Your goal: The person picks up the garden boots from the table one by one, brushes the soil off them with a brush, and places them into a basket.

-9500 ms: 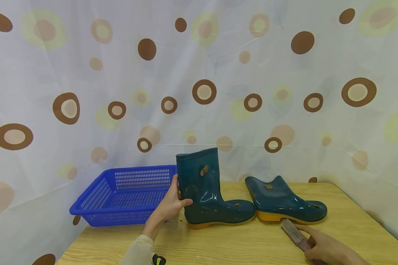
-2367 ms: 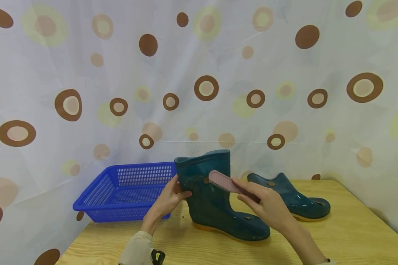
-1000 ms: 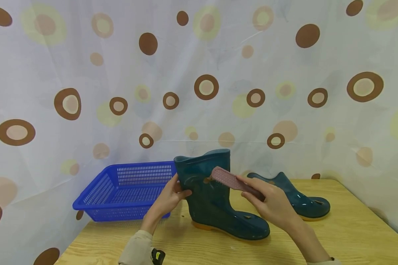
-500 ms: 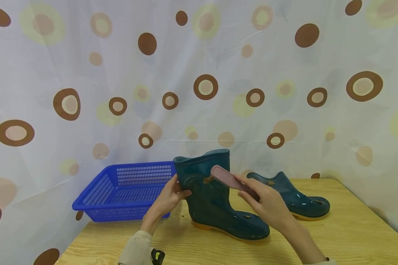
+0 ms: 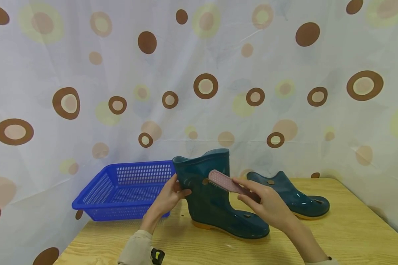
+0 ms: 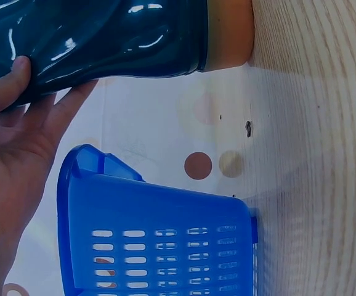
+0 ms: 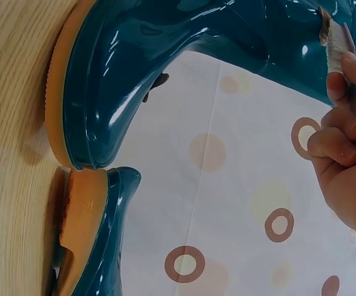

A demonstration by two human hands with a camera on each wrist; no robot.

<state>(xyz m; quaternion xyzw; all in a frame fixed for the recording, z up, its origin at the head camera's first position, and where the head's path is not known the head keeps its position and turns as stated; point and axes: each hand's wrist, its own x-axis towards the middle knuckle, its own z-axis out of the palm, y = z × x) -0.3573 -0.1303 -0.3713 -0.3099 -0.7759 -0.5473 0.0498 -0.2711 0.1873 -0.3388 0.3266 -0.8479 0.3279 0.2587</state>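
Observation:
A dark teal rubber boot [image 5: 212, 209] with an orange sole stands upright on the table, toe to the right. My left hand [image 5: 170, 195] grips the back of its shaft, thumb on the near side, as the left wrist view also shows. In my right hand [image 5: 268, 202] is a pink scrubbing brush [image 5: 223, 181], held by its handle. The bristles face the shaft, right at a brown patch [image 5: 205, 181] there. Another brown patch [image 5: 247, 216] sits on the toe. In the right wrist view the brush [image 7: 338, 46] meets the shaft beside the brown patch.
A second teal boot [image 5: 302, 200] lies behind my right hand, with brown patches on shaft and toe. To the left is a blue perforated plastic basket [image 5: 126, 213]. A dotted curtain [image 5: 199, 121] hangs behind the wooden table [image 5: 192, 250]; small dark specks lie near the heel.
Earlier the brush was low by the other boot; it then came up to the standing boot's shaft. Over the last second it has shifted slightly down-left over the brown patch. The left hand keeps its grip.

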